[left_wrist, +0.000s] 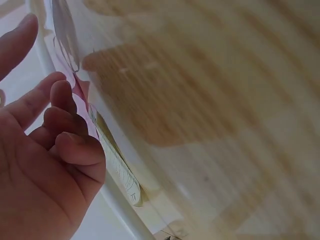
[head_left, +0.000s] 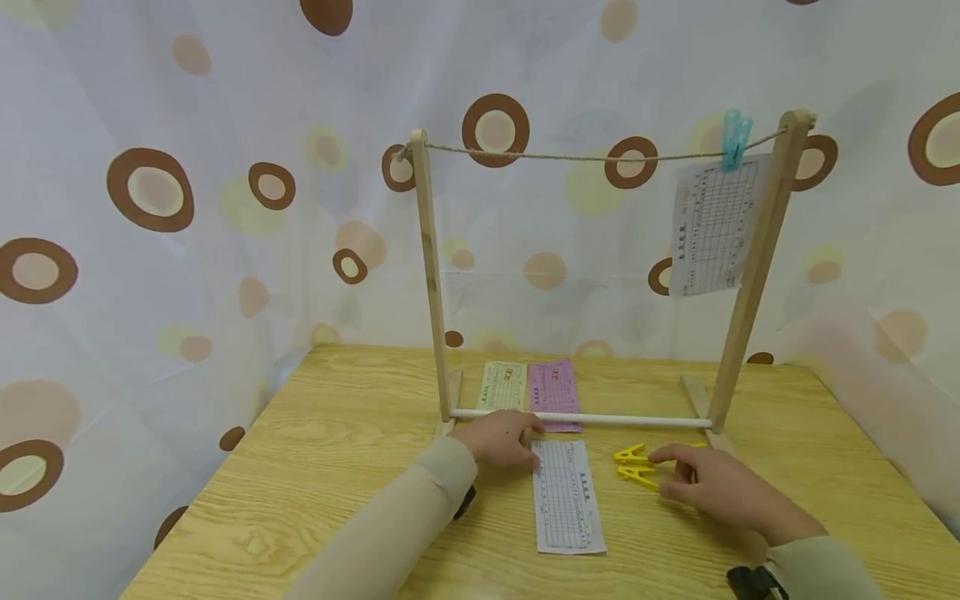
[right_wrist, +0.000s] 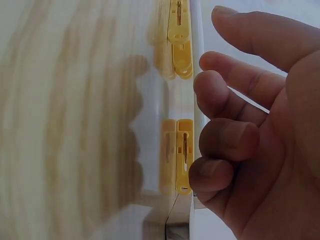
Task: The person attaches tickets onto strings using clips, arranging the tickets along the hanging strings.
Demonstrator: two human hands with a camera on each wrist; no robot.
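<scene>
A white printed slip of paper [head_left: 568,504] lies on the table in front of the wooden frame. My left hand [head_left: 498,439] hovers by the slip's upper left corner, thumb and forefinger apart, other fingers loosely bent. In the left wrist view that hand [left_wrist: 55,155] has nothing between its fingers. My right hand [head_left: 716,485] is over several yellow clothespins [head_left: 636,477], its fingers loosely bent. Seen from the right wrist, a yellow clothespin [right_wrist: 184,155] stands beside the fingertips, and the palm holds nothing.
A wooden frame [head_left: 429,275] carries a string [head_left: 540,156] across its top and a white rod [head_left: 630,421] low down. A light blue clothespin [head_left: 735,137] holds another printed slip [head_left: 712,225] on the string. Green [head_left: 504,385] and pink slips [head_left: 553,387] lie behind the rod.
</scene>
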